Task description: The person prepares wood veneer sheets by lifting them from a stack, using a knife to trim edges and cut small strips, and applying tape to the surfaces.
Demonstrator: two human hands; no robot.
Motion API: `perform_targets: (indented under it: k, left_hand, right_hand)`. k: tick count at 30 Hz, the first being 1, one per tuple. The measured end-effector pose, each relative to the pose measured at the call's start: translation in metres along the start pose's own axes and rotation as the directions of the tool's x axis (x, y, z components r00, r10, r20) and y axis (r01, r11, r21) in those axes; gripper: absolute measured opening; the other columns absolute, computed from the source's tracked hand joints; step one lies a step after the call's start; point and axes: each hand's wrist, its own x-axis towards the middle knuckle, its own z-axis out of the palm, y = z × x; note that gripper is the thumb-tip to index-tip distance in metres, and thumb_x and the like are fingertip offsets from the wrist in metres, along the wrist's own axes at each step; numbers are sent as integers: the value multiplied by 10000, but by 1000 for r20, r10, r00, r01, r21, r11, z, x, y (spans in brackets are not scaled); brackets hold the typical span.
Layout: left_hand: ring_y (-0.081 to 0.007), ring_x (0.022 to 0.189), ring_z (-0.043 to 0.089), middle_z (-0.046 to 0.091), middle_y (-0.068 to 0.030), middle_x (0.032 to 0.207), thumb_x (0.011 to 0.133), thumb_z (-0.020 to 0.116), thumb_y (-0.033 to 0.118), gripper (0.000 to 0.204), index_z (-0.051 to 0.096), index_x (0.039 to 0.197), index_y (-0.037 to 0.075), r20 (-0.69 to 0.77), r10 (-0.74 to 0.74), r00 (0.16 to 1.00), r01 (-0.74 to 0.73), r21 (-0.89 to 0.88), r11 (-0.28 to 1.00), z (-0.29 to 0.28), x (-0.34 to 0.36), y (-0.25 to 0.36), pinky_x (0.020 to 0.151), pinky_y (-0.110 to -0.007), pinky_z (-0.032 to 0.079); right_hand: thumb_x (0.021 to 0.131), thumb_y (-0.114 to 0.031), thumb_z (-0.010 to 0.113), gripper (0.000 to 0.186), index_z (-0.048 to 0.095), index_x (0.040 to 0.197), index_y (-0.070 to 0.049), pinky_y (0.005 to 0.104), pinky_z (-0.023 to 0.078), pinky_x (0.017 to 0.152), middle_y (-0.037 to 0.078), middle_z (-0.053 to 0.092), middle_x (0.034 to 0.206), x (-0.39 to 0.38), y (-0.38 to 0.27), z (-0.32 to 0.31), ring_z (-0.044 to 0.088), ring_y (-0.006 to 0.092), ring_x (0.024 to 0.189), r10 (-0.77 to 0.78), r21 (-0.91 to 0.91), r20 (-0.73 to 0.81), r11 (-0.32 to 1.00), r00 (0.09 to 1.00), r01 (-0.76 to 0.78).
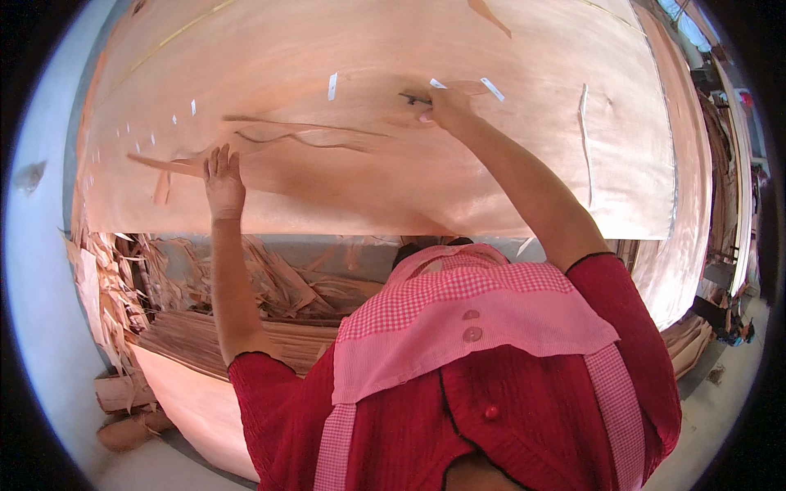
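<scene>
Closest below, red sleeves and a pink checked apron (pixel 458 319) lead up to a wide veneer sheet (pixel 368 164) on the bench. Left hand (pixel 223 182) presses flat, fingers spread, beside a long sideways split (pixel 311 141); right hand (pixel 446 105), farther up, pinches a small dark tool (pixel 413 99).

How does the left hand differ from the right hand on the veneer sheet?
The left hand lies open and flat, fingers spread, pressing the veneer sheet beside a long split; the right hand is curled around a small dark tool. The left hand sits nearer the sheet's close edge, while the right hand reaches farther up, near white tape strips. The left hand holds nothing. Both rest on the same sheet, arms bare.
</scene>
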Motion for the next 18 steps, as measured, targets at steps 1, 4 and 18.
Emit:
perform_targets:
  k: [1, 4, 18]
  left_hand:
    - [-285, 971, 515, 562, -139, 1021, 787, 462, 51, 266, 552, 1036, 62, -51, -82, 995, 72, -171, 983, -6, 16, 23, 849, -347, 409]
    - [-312, 945, 509, 556, -152, 1014, 793, 493, 121, 238, 545, 1010, 41, -152, -56, 987, -92, -811, 578, -20, 65, 158, 816, -385, 416]
    - [-205, 935, 513, 557, -8, 1049, 729, 615, 203, 244, 606, 959, 125, -160, -59, 985, -58, -640, 766, -9, 94, 284, 723, -356, 417]
  right_hand:
    - [713, -274, 668, 321, 579, 856, 0, 388, 453, 632, 163, 613, 779, -1, -1, 0, 602, 276, 727, 42, 98, 2, 994, 999, -42]
    - [759, -236, 614, 275, 578, 845, 22, 380, 451, 609, 181, 607, 770, 6, -2, 3, 597, 266, 689, -58, -186, 59, 980, 997, 68]
    - [731, -520, 579, 544, 608, 964, -31, 410, 461, 739, 173, 618, 922, -74, 208, -144, 599, 308, 873, 638, 153, -560, 707, 529, -690]
